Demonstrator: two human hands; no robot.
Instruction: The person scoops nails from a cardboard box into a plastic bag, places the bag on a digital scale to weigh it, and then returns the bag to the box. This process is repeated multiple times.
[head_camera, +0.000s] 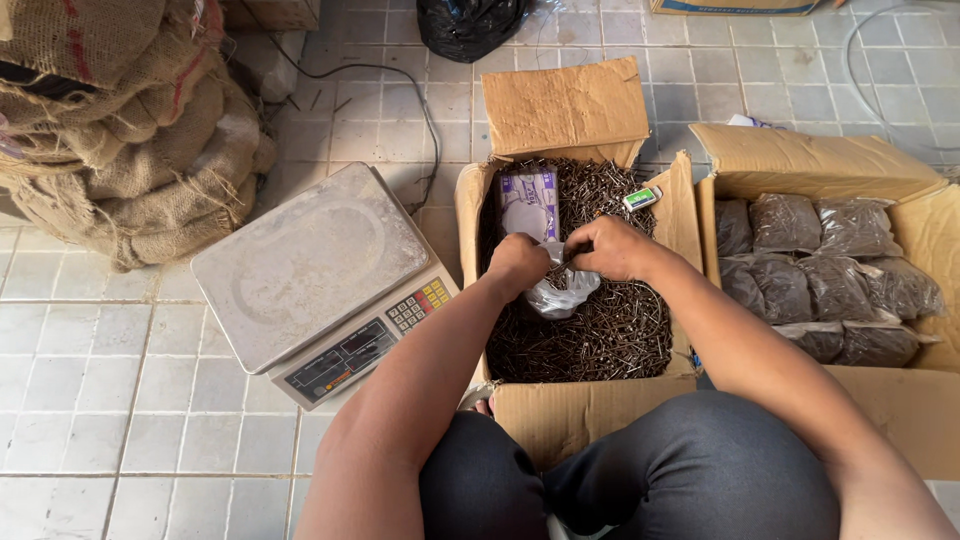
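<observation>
An open cardboard box (475, 215) in front of my knees is full of loose dark nails (610, 335). Over the middle of it, my left hand (517, 263) and my right hand (607, 247) both grip the top of a small clear plastic bag (562, 294) that hangs between them with nails inside. The fingers of both hands are pinched at the bag's mouth. A stack of flat plastic bags (529, 202) lies on the nails at the box's far left. A small green and white object (642, 197) rests on the box's right flap.
A digital weighing scale (310, 265) with a steel pan stands on the tiled floor to the left. To the right, a second cardboard box (925, 225) holds several filled bags of nails (830, 265). Burlap sacks (130, 130) are piled at far left. A black bag (468, 25) lies beyond.
</observation>
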